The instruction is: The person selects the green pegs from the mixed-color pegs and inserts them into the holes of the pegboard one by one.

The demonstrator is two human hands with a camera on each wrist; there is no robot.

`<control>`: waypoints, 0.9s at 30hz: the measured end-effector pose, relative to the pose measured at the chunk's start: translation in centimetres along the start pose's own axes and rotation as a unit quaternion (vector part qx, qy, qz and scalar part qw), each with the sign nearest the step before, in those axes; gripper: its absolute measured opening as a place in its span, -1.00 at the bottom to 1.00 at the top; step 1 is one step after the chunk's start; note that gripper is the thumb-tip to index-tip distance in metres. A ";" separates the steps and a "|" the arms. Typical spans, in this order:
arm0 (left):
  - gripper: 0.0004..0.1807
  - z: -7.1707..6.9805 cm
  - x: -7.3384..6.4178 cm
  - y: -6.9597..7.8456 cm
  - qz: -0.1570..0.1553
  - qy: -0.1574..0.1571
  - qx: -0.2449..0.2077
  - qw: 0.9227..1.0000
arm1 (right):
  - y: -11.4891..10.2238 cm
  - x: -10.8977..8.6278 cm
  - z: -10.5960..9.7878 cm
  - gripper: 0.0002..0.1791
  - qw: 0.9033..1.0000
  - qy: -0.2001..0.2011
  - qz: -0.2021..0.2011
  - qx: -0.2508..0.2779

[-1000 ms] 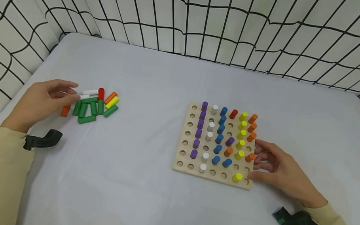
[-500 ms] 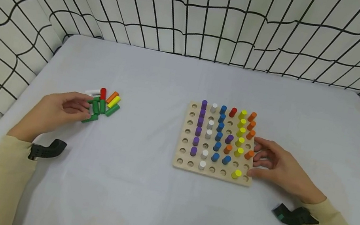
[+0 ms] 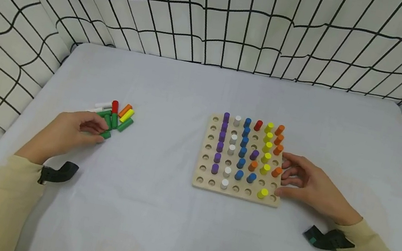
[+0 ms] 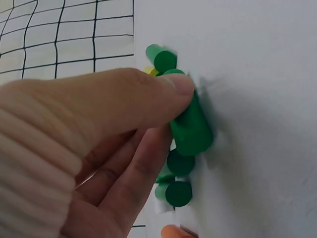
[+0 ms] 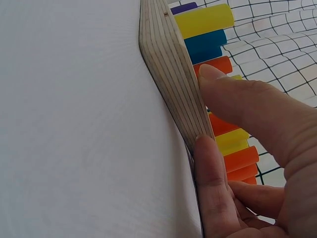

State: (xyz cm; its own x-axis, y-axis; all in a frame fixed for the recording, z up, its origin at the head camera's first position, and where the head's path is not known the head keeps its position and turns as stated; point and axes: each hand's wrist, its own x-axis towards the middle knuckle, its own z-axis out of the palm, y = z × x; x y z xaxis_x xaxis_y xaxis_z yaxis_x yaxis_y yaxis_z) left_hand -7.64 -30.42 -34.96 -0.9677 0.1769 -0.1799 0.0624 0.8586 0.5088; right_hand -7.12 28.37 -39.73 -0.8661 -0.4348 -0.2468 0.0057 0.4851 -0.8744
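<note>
At the near edge of a loose pile of pegs, my left hand [image 3: 66, 135] pinches a green peg [image 4: 194, 133] between thumb and fingers. More green pegs [image 3: 125, 125] lie about it, with a red peg [image 3: 115, 107], a yellow peg [image 3: 127, 115], an orange peg [image 3: 125, 110] and white pegs [image 3: 103, 104]. My right hand [image 3: 312, 190] grips the right edge of a wooden pegboard [image 3: 204, 184]. In the right wrist view its thumb lies over the board's top edge and a finger rests along the layered side.
Purple pegs [image 3: 219, 147], white, blue pegs [image 3: 244, 142], yellow and orange pegs [image 3: 276, 172] stand in columns on the board, among bare holes. A white cloth covers the table [image 3: 143, 223]. Black wire mesh [image 3: 222, 39] rises at the back and both sides.
My left hand has moved right and toward me, from the pile's left side to its near edge, with the fingers now pinching a green peg. My right hand stays at the board.
</note>
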 end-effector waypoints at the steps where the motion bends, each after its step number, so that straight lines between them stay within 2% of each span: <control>1: -0.73 0.1 0.0 0.2 0.003 0.001 0.005 1.000 | 0.0 0.0 0.0 0.03 1.000 0.001 0.000 0.000; 6: -0.73 0.4 0.0 0.7 0.016 0.006 0.022 1.000 | 0.0 -0.1 0.0 0.04 1.000 0.002 0.003 0.001; 13: -0.63 0.4 -0.1 0.6 0.006 -0.002 0.027 1.000 | -0.1 -0.1 0.0 0.03 1.000 0.003 0.001 -0.002; 16: -0.65 0.4 -0.2 0.6 0.019 0.007 0.039 0.999 | 0.0 -0.1 0.0 0.03 1.000 0.000 -0.001 0.003; 20: -0.67 0.5 -0.4 0.8 0.050 0.026 0.045 0.997 | 0.0 0.0 0.0 0.03 1.000 -0.003 -0.004 0.007; 24: -0.64 0.5 -0.4 1.3 0.077 0.034 0.024 0.996 | -0.1 0.0 0.0 0.04 1.000 -0.002 -0.004 0.006; 27: -0.63 0.6 -0.3 1.9 0.076 0.025 -0.011 0.997 | -0.1 0.0 0.0 0.04 1.000 0.000 -0.003 0.003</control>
State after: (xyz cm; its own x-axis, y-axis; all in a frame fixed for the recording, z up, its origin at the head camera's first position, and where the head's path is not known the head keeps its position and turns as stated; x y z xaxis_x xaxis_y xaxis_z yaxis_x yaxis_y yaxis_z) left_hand -7.12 -28.53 -34.42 -0.9585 0.2789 -0.0584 0.2033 0.8128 0.5460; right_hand -7.10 28.33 -39.65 -0.8656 -0.4380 -0.2426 0.0037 0.4789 -0.8779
